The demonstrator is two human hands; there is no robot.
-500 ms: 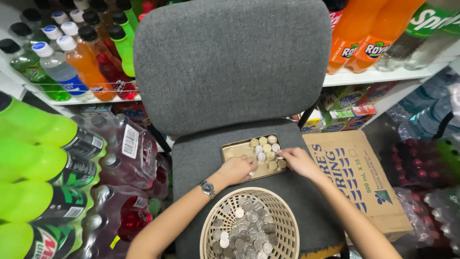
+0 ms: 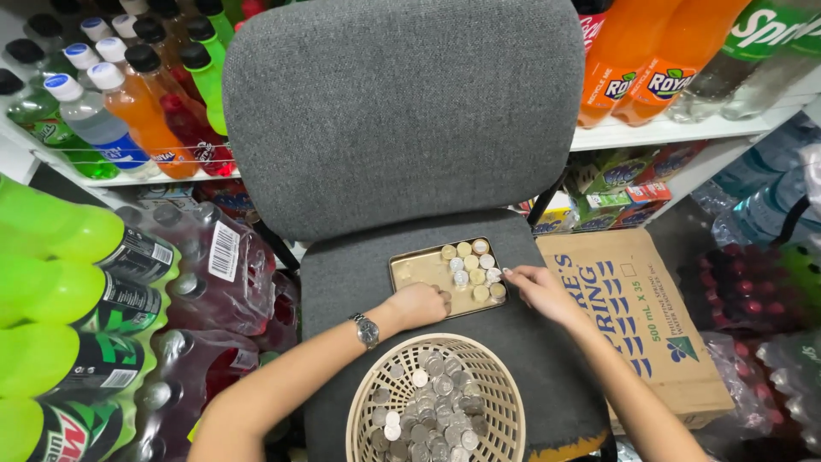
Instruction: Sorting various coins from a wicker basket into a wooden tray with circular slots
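Observation:
A shallow gold metal tray (image 2: 419,272) lies on the seat of a grey fabric chair (image 2: 402,120), with several coins (image 2: 473,263) grouped in its right half. My left hand (image 2: 421,303), a watch on its wrist, rests curled at the tray's front edge, fingers closed; anything inside them is hidden. My right hand (image 2: 534,286) touches the tray's right edge, its fingertips at the coins. A round beige wicker basket (image 2: 368,402) full of silver coins stands on the seat's front, just below my hands.
Shelves of soda bottles (image 2: 141,111) run behind the chair, orange ones (image 2: 658,60) at the right. Wrapped packs of green and red bottles (image 2: 77,291) crowd the left. A cardboard box (image 2: 650,316) sits right of the seat, with more bottle packs (image 2: 753,291) beyond.
My hands have shifted only slightly at the tray; the left hand has curled in at the front edge and the right stays by the coins.

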